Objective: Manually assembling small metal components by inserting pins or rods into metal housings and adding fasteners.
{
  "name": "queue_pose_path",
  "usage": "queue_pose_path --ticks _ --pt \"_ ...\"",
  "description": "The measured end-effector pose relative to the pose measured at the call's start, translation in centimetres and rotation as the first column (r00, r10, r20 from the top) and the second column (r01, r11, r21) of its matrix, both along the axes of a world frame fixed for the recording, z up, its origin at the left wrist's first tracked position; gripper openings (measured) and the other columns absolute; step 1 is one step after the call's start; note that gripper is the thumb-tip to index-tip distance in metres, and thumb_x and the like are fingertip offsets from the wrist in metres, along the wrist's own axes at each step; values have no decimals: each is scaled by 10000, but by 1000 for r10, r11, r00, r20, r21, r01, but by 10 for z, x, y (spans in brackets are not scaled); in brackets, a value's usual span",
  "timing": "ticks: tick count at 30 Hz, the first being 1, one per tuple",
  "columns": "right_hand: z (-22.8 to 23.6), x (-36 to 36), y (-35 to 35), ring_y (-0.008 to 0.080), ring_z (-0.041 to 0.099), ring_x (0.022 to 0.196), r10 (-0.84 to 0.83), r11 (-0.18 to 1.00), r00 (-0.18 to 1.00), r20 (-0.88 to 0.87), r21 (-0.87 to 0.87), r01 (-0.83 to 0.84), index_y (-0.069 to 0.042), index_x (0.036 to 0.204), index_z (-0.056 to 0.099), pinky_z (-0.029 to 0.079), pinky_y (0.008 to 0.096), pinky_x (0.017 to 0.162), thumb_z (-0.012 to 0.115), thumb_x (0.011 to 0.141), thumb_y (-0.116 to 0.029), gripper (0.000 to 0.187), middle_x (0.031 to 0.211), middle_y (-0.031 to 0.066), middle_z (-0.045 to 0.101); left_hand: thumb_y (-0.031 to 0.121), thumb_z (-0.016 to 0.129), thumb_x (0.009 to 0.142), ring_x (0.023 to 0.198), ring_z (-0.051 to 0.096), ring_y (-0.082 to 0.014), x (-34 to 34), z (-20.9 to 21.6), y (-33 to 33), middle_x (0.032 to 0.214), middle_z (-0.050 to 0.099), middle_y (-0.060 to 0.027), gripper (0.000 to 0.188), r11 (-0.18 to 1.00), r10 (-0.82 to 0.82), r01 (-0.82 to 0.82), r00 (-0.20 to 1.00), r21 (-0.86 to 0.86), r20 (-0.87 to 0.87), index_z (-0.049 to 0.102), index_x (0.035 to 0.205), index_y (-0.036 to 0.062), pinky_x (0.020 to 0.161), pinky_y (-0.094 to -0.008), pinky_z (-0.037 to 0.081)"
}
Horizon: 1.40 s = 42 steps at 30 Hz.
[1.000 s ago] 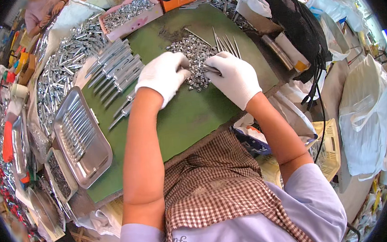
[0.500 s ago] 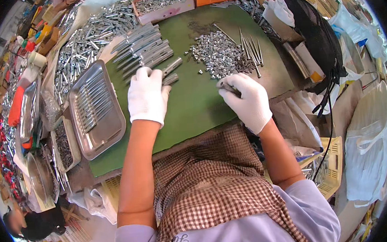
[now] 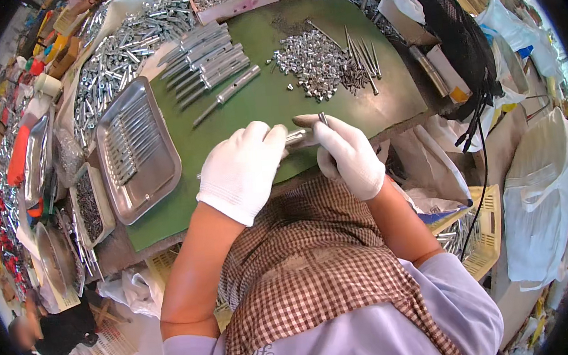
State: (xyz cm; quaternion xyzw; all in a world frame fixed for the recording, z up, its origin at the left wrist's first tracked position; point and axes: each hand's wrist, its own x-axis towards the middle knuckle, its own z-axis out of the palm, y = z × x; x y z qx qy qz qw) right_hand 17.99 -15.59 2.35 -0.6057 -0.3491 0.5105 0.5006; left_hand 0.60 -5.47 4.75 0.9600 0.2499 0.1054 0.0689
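My left hand [image 3: 246,164], in a white glove, is closed around a silver metal rod [image 3: 296,137]. The rod's thick tubular end sticks out toward my right hand [image 3: 349,152], also gloved in white. Pinched in the right hand's fingers is a small metal piece [image 3: 323,118], close beside the rod's end; its exact kind is too small to make out. One similar rod [image 3: 229,93] lies alone beyond my left hand, near a row of rods [image 3: 202,67] with thick ends and thin shafts. A pile of small silver metal parts [image 3: 308,62] sits farther off.
Under everything is a green work mat [image 3: 252,116]. At left stands a steel tray [image 3: 171,180] with several rods, beside a narrow tub [image 3: 90,213] of small dark parts. Long thin rods [image 3: 364,57] lie right of the pile. A black mesh bag [image 3: 463,36] stands at the right edge.
My left hand has picked up a rod from the row and drawn it toward me. The right hand has moved left and slightly nearer, so both now meet at the rod's end.
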Motion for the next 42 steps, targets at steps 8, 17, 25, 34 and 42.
queue_pose_path --ticks 8,17,25,34,42 --pt "-9 -2 4 19 400 491 -59 998 993 106 3 59 26 1057 621 308 191 444 512 978 -172 240 753 8 614 251 666 847 784 626 -246 -11 -6 -1 826 617 -49 276 998 64 -62 992 -24 113 655 1099 140 691 -354 507" --pt "-15 8 2 235 625 714 -75 997 892 447 63 53 11 962 642 492 321 702 610 926 -236 252 788 156 642 181 636 848 695 617 -261 -3 -15 -5 770 599 -61 271 952 139 -94 981 -292 134 667 1114 227 621 -360 505" --pt "-26 50 32 306 656 850 -341 937 495 799 334 105 -72 981 685 517 373 746 686 831 -186 189 939 125 663 247 553 897 698 635 -328 23 -20 -19 850 569 -111 176 965 170 -194 975 -176 -141 600 1066 244 601 -440 515" --pt "-21 49 56 261 654 788 -299 949 388 872 314 26 -51 917 656 515 343 720 695 790 -182 186 890 104 656 254 554 893 686 638 -336 31 -22 -18 833 569 -117 186 954 178 -210 971 -215 -161 595 1075 250 587 -458 520" --pt "-18 27 13 322 645 751 -87 955 611 787 241 -174 -75 902 657 519 376 676 695 780 -158 152 834 116 647 282 558 903 706 643 -339 28 -22 -16 847 583 -114 223 953 177 -205 974 -223 -138 601 1121 265 604 -457 526"
